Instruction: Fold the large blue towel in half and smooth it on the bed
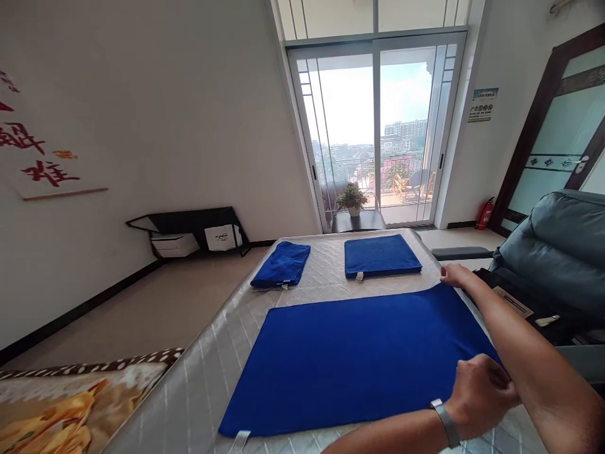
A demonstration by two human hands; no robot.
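Observation:
A large blue towel (pixel 359 356) lies spread flat on a quilted silver mattress (pixel 203 384). My left hand (pixel 482 394), with a band on its wrist, is closed on the towel's near right edge. At the towel's far right corner, my right hand (pixel 454 275) reaches across with its fingers pinched on the cloth. Beyond the spread towel lie two folded blue towels, a loosely folded one (pixel 282 265) on the left and a flat square one (pixel 380 255) on the right.
A grey padded chair (pixel 562 252) stands close on the right of the mattress. A patterned blanket (pixel 70 403) lies at the near left. Behind are a sliding glass door (pixel 378 132), a potted plant (pixel 352 200), a low black shelf (pixel 189 230) and a fire extinguisher (pixel 485 213).

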